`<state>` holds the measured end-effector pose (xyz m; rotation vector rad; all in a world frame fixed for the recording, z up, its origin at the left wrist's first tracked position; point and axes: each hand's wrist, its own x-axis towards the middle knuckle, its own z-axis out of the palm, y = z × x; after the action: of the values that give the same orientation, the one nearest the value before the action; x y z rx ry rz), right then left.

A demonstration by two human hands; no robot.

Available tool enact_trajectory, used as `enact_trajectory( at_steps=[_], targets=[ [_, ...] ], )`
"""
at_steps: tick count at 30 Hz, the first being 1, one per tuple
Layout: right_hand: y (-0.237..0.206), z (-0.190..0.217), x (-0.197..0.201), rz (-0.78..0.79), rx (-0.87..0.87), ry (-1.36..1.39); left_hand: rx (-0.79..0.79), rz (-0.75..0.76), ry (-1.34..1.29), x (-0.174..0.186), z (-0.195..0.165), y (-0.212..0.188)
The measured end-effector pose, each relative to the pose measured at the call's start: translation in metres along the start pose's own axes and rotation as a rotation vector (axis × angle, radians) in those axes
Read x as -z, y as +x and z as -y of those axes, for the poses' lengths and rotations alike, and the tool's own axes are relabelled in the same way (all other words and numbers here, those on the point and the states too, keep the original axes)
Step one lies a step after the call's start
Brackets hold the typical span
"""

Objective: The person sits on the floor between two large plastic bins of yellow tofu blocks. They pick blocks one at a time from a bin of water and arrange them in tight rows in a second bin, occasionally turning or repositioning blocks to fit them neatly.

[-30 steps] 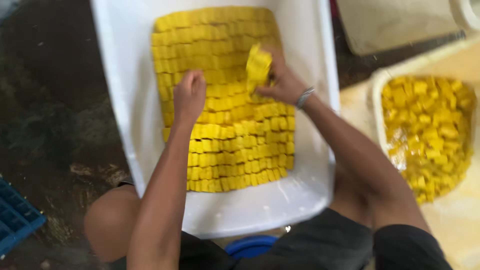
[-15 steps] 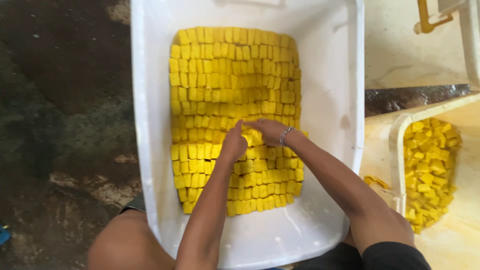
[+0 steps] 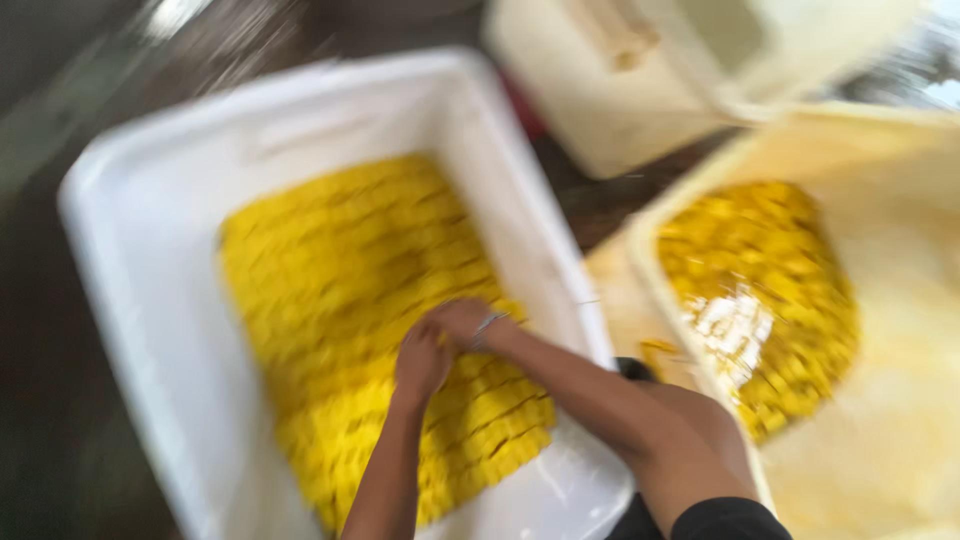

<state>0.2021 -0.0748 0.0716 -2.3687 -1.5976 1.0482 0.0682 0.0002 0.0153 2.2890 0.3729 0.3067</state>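
Left hand (image 3: 422, 362): resting palm-down on the yellow pieces (image 3: 350, 300), fingers curled together; the blur hides whether it pinches any piece, so I cannot tell its grip.
Right hand (image 3: 458, 320): just beyond the left hand and touching it, bent at the wrist over the same pieces; fingers hidden by blur and by the other hand, grip cannot be told.
Wrist band (image 3: 487, 325): thin silvery band on the right wrist, just behind that hand.
Yellow pieces: small cut blocks packed in rows, lying directly under both hands and spreading ahead of and behind them.
White tub (image 3: 150, 330): holds the rows; its walls rise to the left and right of the hands.
Cream tub (image 3: 900, 420): well to the right of the right hand, past the forearm.
Loose yellow pieces (image 3: 770, 290): heaped in the cream tub, unordered.
Pale container (image 3: 640, 90): far ahead and right of the hands, blurred.
Floor (image 3: 40, 440): dark, left of the white tub.
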Motion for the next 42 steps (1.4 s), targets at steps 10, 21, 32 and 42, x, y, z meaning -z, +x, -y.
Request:
enact_trajectory(
  at_steps=[10,21,32,42],
  targets=[
    [-0.265,-0.031,0.096,-0.883,0.219,0.415,0.218,0.590,0.421,-0.014,-0.013,0.018],
    [-0.564,-0.351,-0.160,-0.642,-1.453,0.596,-0.303,0.072,0.163,-0.067,-0.216,0.175],
    [-0.570,-0.407,-0.222,-0.552,-1.335,0.365,-0.344,0.256,0.945,-0.144,-0.308,0.218],
    [-0.572,-0.400,-0.227,-0.495,-1.284,0.604,-0.360,0.238,0.925,-0.138,-0.298,0.216]
  ],
)
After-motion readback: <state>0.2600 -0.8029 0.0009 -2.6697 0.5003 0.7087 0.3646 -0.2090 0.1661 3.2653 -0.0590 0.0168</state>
